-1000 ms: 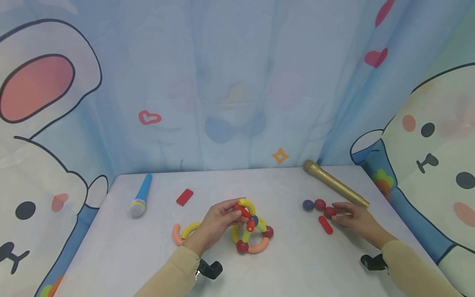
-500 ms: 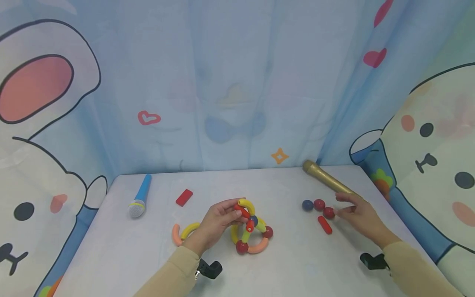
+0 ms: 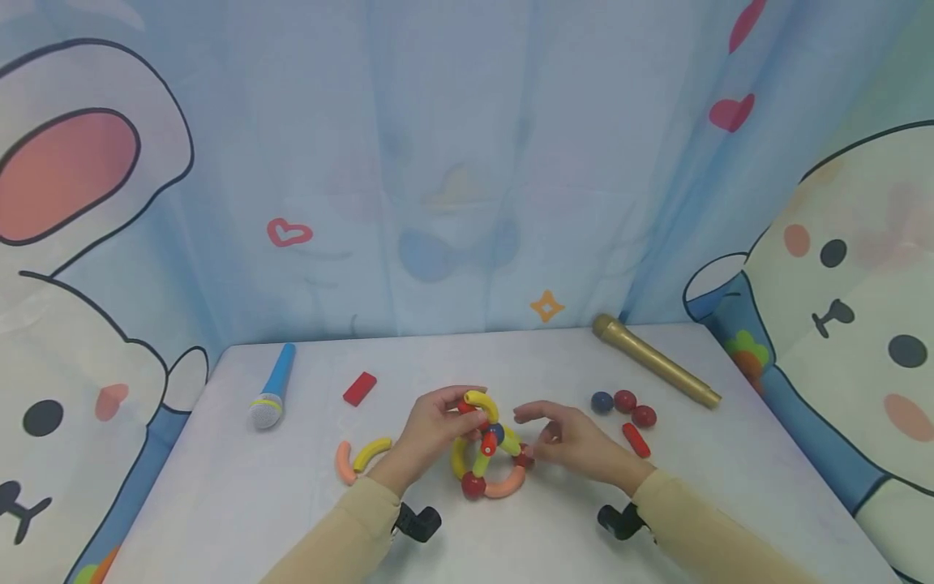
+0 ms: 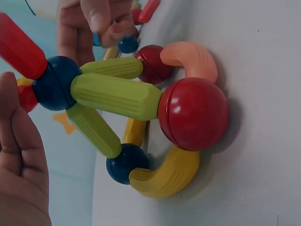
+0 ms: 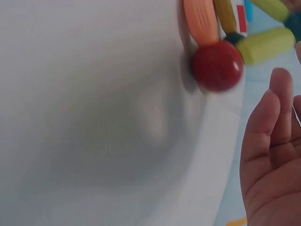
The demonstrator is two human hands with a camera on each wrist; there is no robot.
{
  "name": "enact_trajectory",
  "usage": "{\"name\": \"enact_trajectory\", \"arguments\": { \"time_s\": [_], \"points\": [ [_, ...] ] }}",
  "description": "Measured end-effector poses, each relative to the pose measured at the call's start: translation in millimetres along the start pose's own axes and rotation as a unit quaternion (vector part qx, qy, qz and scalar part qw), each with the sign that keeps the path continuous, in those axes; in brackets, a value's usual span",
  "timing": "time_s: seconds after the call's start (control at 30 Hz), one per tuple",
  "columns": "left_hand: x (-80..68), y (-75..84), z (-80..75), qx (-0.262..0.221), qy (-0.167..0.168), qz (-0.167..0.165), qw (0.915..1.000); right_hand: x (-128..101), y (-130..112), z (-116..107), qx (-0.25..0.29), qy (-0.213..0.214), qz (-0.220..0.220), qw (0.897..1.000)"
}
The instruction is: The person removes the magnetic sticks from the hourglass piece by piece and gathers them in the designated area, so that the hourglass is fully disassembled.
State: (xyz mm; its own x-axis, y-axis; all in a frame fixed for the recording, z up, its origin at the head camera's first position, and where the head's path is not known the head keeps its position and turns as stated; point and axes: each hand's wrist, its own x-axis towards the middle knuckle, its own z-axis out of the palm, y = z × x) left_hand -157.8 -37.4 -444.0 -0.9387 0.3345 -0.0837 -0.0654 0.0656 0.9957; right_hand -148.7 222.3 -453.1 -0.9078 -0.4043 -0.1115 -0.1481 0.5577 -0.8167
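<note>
Right hand (image 3: 576, 442) had left the red balls (image 3: 633, 408) at 3 o'clock, now loosely open beside the rod-and-ball toy (image 3: 490, 448) | left hand (image 3: 432, 426) pinched its top, table (image 3: 219, 487) centre | pale tabletop, blue cartoon curtain (image 3: 452, 162) at 12

Soft, even light fills the head view, bright and without glare; shadows on the desk (image 3: 241, 487) are faint. The left wrist view is sharp but dimmer, with a dark shadow under the red ball (image 4: 194, 113). The right wrist view is blurred throughout, its desk surface a grey smear.
</note>
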Motion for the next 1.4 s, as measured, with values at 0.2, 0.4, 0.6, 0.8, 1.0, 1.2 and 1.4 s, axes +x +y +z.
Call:
{"name": "enact_trajectory", "arguments": {
  "time_s": [0.2, 0.4, 0.6, 0.8, 1.0, 1.2, 1.4],
  "points": [
    [1.9, -0.6, 3.6, -0.003, 0.013, 0.021, 0.9997, 9.1, -6.2, 18.7, 0.024, -0.016, 0.004, 1.0],
    [1.5, -0.7, 3.9, 0.015, 0.007, 0.036, 0.9992, 12.2, -7.0, 24.0, 0.022, -0.018, 0.004, 1.0],
    [3.6, -2.4, 5.8, 0.027, 0.009, 0.043, 0.9987, 14.2, -7.9, 28.7, 0.017, -0.02, -0.005, 1.0],
    [1.3, -3.5, 12.5, 0.04, 0.031, 0.047, 0.9976, 16.0, -8.5, 32.1, 0.004, -0.009, -0.007, 1.0],
    [-2.3, -7.3, 15.6, 0.05, 0.041, 0.074, 0.9952, 16.5, -5.8, 34.6, 0.011, 0.002, -0.02, 1.0],
    [-3.9, -8.8, 16.2, 0.042, 0.048, 0.103, 0.9926, 17.9, -5.3, 36.4, 0.003, 0.007, -0.024, 1.0],
    [-4.4, -7.1, 14.4, 0.029, 0.037, 0.105, 0.9934, 18.2, -5.5, 36.2, 0.004, 0.004, -0.026, 1.0]
  ]
}}
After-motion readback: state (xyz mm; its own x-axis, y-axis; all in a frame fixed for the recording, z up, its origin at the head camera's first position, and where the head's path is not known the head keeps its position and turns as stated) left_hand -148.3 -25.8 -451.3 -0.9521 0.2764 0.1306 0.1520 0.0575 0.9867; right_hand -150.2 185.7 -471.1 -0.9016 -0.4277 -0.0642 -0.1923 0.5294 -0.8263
